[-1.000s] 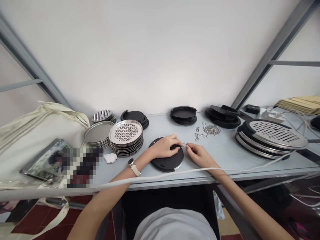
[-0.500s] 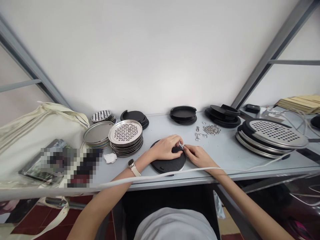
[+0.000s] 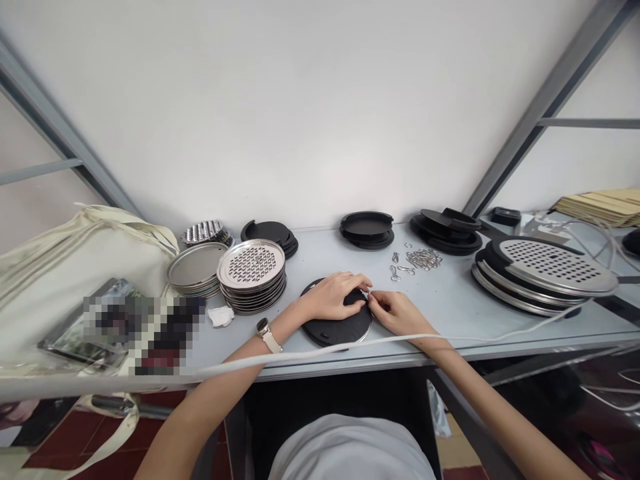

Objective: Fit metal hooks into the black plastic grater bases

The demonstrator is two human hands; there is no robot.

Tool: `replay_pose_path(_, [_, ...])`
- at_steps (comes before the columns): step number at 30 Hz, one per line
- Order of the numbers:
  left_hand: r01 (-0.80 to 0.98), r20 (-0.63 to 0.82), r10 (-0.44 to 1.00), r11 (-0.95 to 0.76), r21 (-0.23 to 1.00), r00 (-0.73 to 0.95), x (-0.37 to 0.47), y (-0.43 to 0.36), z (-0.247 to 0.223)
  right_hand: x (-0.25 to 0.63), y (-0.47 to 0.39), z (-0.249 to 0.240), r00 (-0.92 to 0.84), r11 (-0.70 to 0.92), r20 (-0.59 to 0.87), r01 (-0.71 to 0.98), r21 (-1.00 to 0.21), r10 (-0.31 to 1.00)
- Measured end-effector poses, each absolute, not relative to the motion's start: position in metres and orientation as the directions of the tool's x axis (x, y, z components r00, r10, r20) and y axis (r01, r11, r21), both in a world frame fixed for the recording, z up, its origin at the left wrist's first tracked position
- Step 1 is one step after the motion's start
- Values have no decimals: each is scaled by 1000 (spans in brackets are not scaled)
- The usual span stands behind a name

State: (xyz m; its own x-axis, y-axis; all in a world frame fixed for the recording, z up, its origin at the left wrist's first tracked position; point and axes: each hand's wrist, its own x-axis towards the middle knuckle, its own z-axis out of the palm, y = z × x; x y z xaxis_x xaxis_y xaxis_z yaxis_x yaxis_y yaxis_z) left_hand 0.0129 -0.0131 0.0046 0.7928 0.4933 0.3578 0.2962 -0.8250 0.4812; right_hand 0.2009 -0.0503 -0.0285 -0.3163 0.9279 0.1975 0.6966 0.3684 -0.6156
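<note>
A round black disc [image 3: 345, 330] with a thin metal rim showing at its lower right lies flat near the table's front edge. Across its top rests my left hand [image 3: 334, 297], fingers bent toward the disc's right edge and thumb pressed on the surface. My right hand [image 3: 393, 310] is closed in a pinch at that same edge, fingertips almost meeting the left ones. Between them is a small metal clip [image 3: 369, 292], mostly hidden by the fingers. More metal clips [image 3: 424, 259] lie in a loose pile beyond my right hand.
To the left stand a stack of grater plates [image 3: 253, 267], plain metal discs [image 3: 196, 267] and a crumpled white scrap [image 3: 221, 316]. Black round parts [image 3: 367, 230] line the wall. Assembled grater discs [image 3: 547, 267] are stacked at right. A white cable [image 3: 320, 350] crosses above my forearms.
The fingers of my left hand have stretched slightly right over the clip, which now shows less. My right hand has shifted only a little, still pinching at the disc's edge.
</note>
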Motion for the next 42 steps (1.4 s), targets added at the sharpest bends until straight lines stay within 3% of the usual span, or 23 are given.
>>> replay_pose_path(18, [307,342,509,-811,499,790,13,-13,6,200,-51,-29,-297,374,230,672,-639,927])
replay_pose_path(42, [279,361,499,-811,514,788,13,-10,3,197,-51,-29,-257,352,242,736,-578,935])
